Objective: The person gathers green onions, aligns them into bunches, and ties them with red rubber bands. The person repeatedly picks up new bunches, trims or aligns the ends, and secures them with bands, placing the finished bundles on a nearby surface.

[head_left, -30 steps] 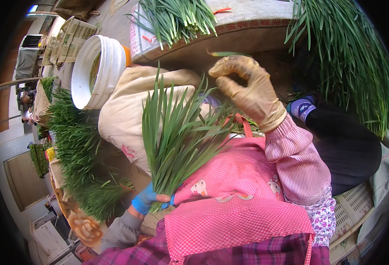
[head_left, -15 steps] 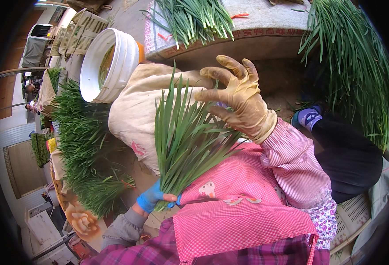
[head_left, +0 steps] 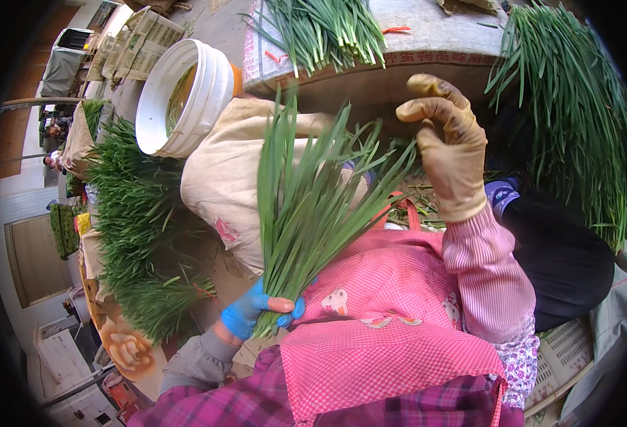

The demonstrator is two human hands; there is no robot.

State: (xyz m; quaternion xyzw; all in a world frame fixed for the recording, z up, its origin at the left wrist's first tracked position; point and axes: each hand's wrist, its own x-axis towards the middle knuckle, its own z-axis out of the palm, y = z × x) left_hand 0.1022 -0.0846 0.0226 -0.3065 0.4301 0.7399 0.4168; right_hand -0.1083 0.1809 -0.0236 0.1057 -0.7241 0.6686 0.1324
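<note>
My left hand (head_left: 253, 311), in a blue glove with the thumb tip bare, is closed round the base of a bunch of Chinese chives (head_left: 306, 206). The long flat leaves fan out upward from my grip, over the pink checked apron and the beige cloth on my leg. Just right of the leaf tips, my right hand (head_left: 447, 146) is raised in a stained, pale yellow rubber glove. Its fingers are bent and apart from one another, and I see nothing between them.
A large heap of chives (head_left: 132, 206) lies at the left, beside a white bucket (head_left: 214, 89) with some liquid in it. Tied bunches (head_left: 331, 32) rest on a sack-covered ledge (head_left: 427, 43) at the far side. More chives (head_left: 570, 107) hang at the right. Leaf scraps lie between my legs.
My right hand has moved rightward and up, away from the leaves, and its fingers have curled more. The chives in my left hand have spread out wider.
</note>
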